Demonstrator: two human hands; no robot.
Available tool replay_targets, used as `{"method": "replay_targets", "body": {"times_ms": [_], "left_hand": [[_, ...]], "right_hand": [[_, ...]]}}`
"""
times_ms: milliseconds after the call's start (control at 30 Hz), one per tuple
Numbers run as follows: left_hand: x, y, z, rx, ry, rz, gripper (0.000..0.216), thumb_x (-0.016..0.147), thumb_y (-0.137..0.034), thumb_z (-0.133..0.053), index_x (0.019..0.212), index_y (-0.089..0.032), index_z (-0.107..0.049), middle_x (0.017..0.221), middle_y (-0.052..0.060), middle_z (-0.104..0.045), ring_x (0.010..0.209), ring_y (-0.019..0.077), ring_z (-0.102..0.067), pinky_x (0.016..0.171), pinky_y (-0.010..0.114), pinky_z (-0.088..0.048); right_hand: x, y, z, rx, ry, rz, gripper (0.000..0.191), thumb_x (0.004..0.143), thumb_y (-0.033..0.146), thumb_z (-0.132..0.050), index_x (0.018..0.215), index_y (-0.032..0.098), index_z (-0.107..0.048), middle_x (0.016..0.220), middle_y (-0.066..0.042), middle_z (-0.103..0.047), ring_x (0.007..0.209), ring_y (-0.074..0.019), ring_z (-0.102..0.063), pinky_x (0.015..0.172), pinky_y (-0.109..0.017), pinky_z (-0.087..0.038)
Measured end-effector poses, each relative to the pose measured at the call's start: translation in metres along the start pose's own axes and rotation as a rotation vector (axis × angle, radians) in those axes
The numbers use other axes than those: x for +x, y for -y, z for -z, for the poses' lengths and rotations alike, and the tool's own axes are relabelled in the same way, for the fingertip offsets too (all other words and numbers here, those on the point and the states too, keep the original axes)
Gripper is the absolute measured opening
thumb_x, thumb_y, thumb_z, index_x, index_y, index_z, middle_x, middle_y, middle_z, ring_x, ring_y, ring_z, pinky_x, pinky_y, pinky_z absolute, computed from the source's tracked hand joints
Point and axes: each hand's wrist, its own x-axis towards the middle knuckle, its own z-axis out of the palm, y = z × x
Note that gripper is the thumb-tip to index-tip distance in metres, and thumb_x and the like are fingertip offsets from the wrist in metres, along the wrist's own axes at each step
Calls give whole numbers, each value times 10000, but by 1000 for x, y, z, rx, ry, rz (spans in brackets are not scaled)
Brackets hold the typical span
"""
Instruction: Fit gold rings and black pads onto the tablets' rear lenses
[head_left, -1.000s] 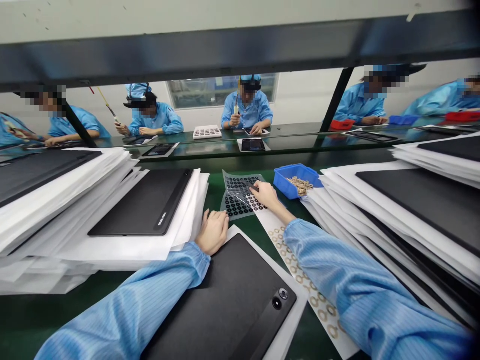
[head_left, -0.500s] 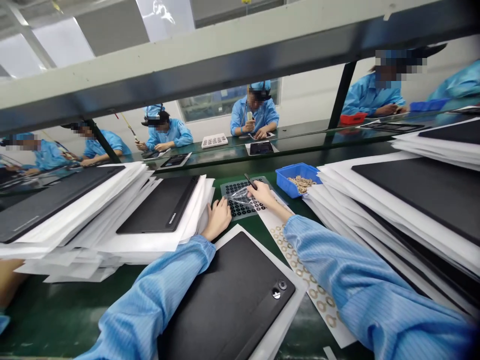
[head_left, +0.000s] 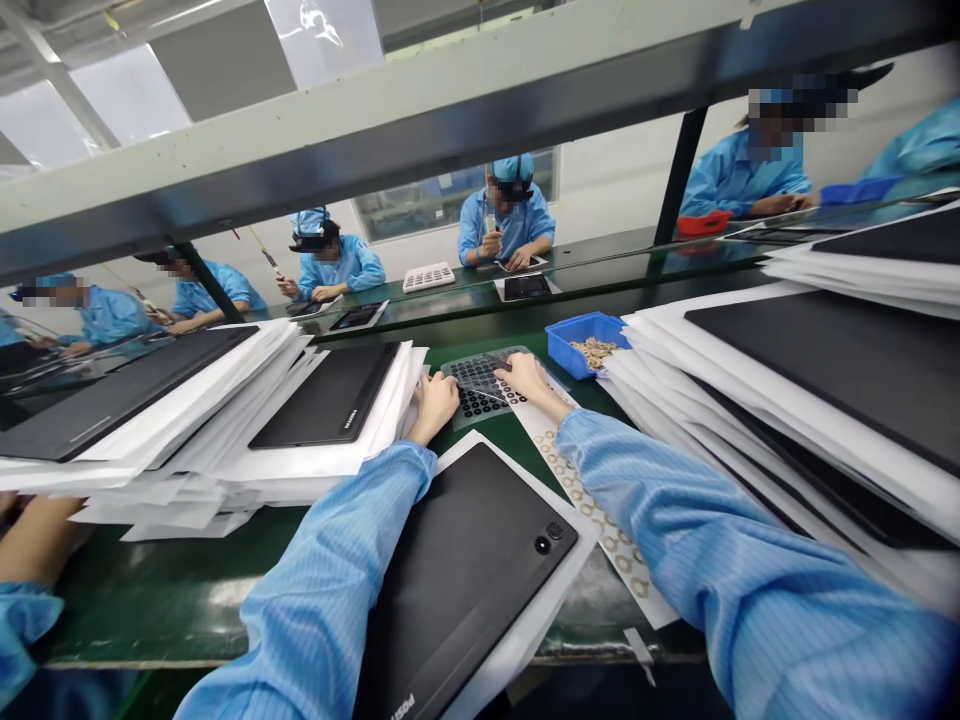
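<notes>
My right hand (head_left: 527, 381) pinches metal tweezers (head_left: 484, 391) whose tips lie on a clear sheet of black ring stickers (head_left: 480, 385). My left hand (head_left: 435, 400) rests on the left edge of that sheet, fingers curled and pressing it down. Between my blue sleeves a black tablet (head_left: 465, 580) lies back up on a white foam sheet, its camera lenses (head_left: 548, 538) at the right. A white strip of tan ring stickers (head_left: 592, 510) runs under my right forearm.
A blue bin (head_left: 581, 342) of tan rings stands behind my right hand. Stacks of black tablets between white foam sheets flank me at left (head_left: 187, 420) and right (head_left: 810, 380). Several people in blue coats sit across the belt (head_left: 510, 215). A co-worker's hand (head_left: 37, 540) shows at far left.
The view has tilted up and swung left. My left hand moved from the tablet's corner up onto the sticker sheet. My right hand stayed over the sheet with the tweezers.
</notes>
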Motion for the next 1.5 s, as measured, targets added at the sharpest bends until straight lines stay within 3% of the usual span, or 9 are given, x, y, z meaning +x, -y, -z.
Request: {"method": "replay_targets", "body": {"times_ms": [267, 533, 700, 867, 1233, 1400, 1500], "left_hand": [[0, 1, 2, -12, -1, -28, 210, 890, -296, -518, 1017, -148, -595, 1141, 76, -549, 1129, 243, -470, 947, 480, -383], [-3, 2, -5, -76, -7, -94, 255, 887, -323, -530, 1065, -148, -581, 1172, 83, -550, 1126, 235, -491, 972, 484, -378], [0, 2, -14, -168, -46, -17, 278, 893, -302, -524, 1125, -153, -563, 1165, 82, -560, 1145, 243, -484, 994, 509, -349], [2, 2, -16, -256, -57, 71, 254, 892, -297, -529, 1094, -151, -582, 1166, 80, -565, 1144, 237, -491, 999, 509, -351], [0, 4, 3, -491, -72, 223, 291, 902, -319, -516, 1130, -143, -550, 1143, 87, -571, 1013, 200, -570, 879, 422, -480], [-8, 8, 7, -481, -39, 294, 302, 900, -328, -515, 1134, -137, -535, 1111, 83, -573, 971, 192, -577, 840, 403, -491], [-27, 15, 13, -439, 37, 270, 265, 861, -323, -563, 1019, -111, -579, 986, 79, -605, 898, 186, -590, 815, 376, -483]], "right_hand": [[8, -8, 11, 49, 46, -90, 319, 707, 393, -679, 897, 138, -656, 962, -130, -666, 932, -252, -635, 689, -288, -470], [11, -12, 11, 80, 69, -5, 253, 878, 352, -551, 959, 120, -613, 940, -51, -639, 867, -162, -616, 775, -357, -507], [10, -11, 6, 88, 36, 59, 263, 889, 354, -534, 989, 123, -610, 963, -51, -638, 894, -168, -613, 801, -367, -501], [10, -11, 2, 59, 50, -18, 236, 875, 340, -559, 976, 133, -610, 981, -56, -629, 896, -168, -609, 793, -362, -504], [17, -23, -1, 212, 44, -30, 258, 886, 354, -541, 953, 114, -608, 922, -45, -636, 826, -149, -618, 748, -338, -518], [15, -16, 11, 273, -14, 2, 285, 867, 381, -545, 834, 116, -644, 778, -29, -662, 745, -140, -627, 724, -296, -493], [11, 0, 27, 313, -54, 83, 344, 860, 393, -496, 764, 126, -690, 682, -30, -673, 701, -137, -631, 692, -229, -452]]}}
